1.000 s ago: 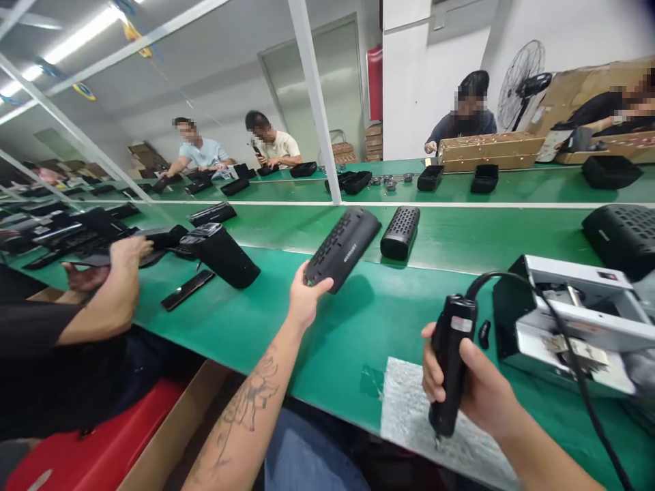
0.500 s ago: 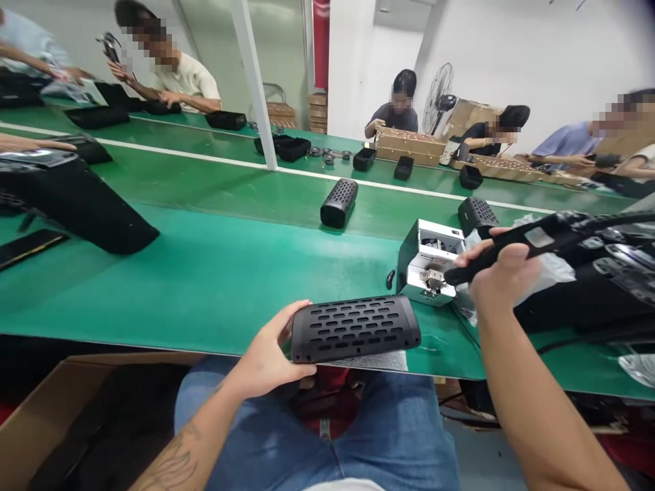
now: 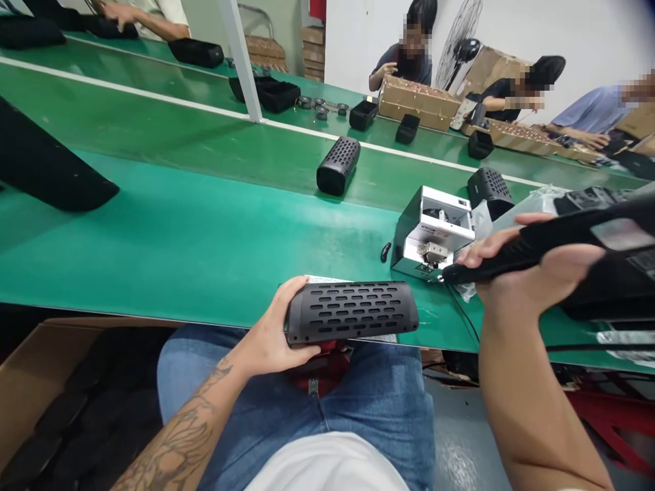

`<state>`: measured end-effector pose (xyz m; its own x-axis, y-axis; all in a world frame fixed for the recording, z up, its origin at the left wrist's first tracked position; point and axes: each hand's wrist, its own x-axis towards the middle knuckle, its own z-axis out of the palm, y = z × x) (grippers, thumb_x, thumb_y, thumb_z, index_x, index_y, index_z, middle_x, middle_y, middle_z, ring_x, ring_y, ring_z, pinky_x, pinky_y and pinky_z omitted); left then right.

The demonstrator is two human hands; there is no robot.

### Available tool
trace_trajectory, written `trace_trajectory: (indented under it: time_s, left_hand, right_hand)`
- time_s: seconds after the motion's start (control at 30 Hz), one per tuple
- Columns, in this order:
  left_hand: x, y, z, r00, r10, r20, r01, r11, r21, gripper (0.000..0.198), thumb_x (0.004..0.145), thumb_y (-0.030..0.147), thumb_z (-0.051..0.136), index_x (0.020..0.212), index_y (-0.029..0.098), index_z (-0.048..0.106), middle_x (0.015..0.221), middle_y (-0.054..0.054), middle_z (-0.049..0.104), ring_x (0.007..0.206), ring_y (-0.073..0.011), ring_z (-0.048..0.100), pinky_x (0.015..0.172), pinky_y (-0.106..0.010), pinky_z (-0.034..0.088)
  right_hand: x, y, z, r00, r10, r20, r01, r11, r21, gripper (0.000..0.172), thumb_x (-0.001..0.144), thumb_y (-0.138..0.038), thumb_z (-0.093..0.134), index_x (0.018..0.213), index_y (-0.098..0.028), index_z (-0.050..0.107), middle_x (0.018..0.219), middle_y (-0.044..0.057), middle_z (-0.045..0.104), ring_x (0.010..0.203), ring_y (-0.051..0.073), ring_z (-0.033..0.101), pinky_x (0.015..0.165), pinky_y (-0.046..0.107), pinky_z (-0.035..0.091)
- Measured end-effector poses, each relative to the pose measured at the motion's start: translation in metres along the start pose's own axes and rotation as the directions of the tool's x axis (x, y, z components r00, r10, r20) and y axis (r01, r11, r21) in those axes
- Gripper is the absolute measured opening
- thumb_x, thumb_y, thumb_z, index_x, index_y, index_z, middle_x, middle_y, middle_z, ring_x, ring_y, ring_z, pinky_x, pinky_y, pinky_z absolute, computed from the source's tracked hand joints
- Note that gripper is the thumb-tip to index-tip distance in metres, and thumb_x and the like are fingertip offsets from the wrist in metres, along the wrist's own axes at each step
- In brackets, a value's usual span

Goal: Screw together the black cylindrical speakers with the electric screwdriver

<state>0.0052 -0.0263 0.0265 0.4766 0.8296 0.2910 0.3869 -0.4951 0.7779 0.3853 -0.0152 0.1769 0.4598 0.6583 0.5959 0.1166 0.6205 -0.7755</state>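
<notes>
A: The fingers (image 3: 307,353) of the left hand (image 3: 269,341) are clamped on what, exactly?

B: On the left end of a matte-black, long plastic-looking casing with rows of slots (image 3: 353,310). It is in the lower middle of the frame, at the near edge of the green desk (image 3: 205,245). The thumb lies along its lower edge; the other fingers are partly hidden behind it.

A: Does the casing rest on the desk?

B: This I cannot tell. It lies nearly level, with the slotted face upward to us.

A: And how would it handle, in your opinion?

B: I judge it stiff and rather light, since one hand holds it by one end. The surface may be a little smooth, so it could turn if somebody pushes the far end. The thin ribs between the slots are perhaps weaker; I would take the solid end, or both long edges.

A: What about the right hand (image 3: 522,290)?

B: At the right of the frame, its fingers are wrapped around a thick, black, rod-shaped power tool (image 3: 557,235). The narrow end is close to a silver-and-black metal box (image 3: 434,228); whether they touch, I cannot tell. The tool is probably heavier, so the barrel seems the proper hold.
</notes>
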Motion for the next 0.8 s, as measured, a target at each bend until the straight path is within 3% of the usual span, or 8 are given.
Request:
trace_trajectory:
  time_s: [0.07,0.2,0.3,0.4,0.63,0.8]
  left_hand:
    - [0.0,-0.003,0.004,1.0,0.016,-0.018,-0.016,1.0,-0.01,0.123,0.072,0.036,0.098,0.174,0.029,0.03,0.172,-0.019,0.045,0.159,-0.0431,0.052,0.134,-0.065,0.044]
    - [0.0,-0.008,0.007,1.0,-0.006,-0.023,0.005,1.0,-0.016,0.12,0.073,0.038,0.099,0.173,0.028,0.033,0.172,-0.019,0.046,0.16,-0.0422,0.05,0.135,-0.063,0.043]
    - [0.0,-0.008,0.007,0.999,0.026,-0.031,-0.027,0.999,-0.028,0.119,0.074,0.039,0.099,0.173,0.03,0.032,0.171,-0.018,0.047,0.159,-0.0413,0.051,0.135,-0.062,0.043]
    - [0.001,-0.007,0.007,0.998,0.049,-0.045,-0.051,0.998,-0.04,0.119,0.074,0.039,0.099,0.172,0.031,0.034,0.17,-0.017,0.049,0.158,-0.0407,0.053,0.135,-0.062,0.043]
    - [0.002,-0.005,0.007,0.995,0.077,-0.064,-0.079,0.997,-0.028,0.117,0.074,0.041,0.1,0.171,0.029,0.036,0.167,-0.017,0.051,0.156,-0.0397,0.054,0.134,-0.06,0.044]
    - [0.003,-0.002,0.005,0.994,0.089,-0.06,-0.09,0.996,-0.008,0.114,0.076,0.042,0.099,0.17,0.028,0.035,0.165,-0.017,0.051,0.154,-0.039,0.056,0.133,-0.059,0.046]
  right_hand:
    - [-0.013,-0.025,-0.006,0.991,0.024,0.131,-0.033,0.997,0.065,0.067,0.089,-0.087,0.06,0.107,-0.024,0.073,0.06,0.001,0.063,0.043,0.023,0.058,0.047,0.04,0.053]
    - [-0.048,-0.067,-0.011,0.916,0.129,0.38,-0.169,0.983,0.074,0.069,0.092,-0.091,0.06,0.12,-0.031,0.081,0.069,0.005,0.068,0.048,0.026,0.063,0.052,0.048,0.057]
    - [-0.069,-0.08,-0.003,0.905,0.231,0.357,-0.256,0.966,0.024,0.068,0.091,-0.092,0.06,0.117,-0.033,0.081,0.07,0.004,0.068,0.053,0.025,0.064,0.058,0.047,0.058]
    - [-0.077,-0.077,0.005,0.925,0.215,0.314,-0.231,0.973,0.017,0.063,0.089,-0.091,0.066,0.112,-0.034,0.082,0.069,0.003,0.068,0.055,0.025,0.065,0.064,0.047,0.058]
    - [-0.075,-0.059,0.006,0.905,0.171,0.389,-0.21,0.976,0.061,0.063,0.085,-0.086,0.076,0.111,-0.029,0.081,0.069,0.004,0.07,0.055,0.026,0.067,0.063,0.047,0.059]
    - [-0.07,-0.059,0.018,0.906,0.197,0.375,-0.242,0.967,0.078,0.059,0.084,-0.083,0.079,0.095,-0.025,0.076,0.064,0.004,0.067,0.049,0.023,0.065,0.057,0.042,0.057]
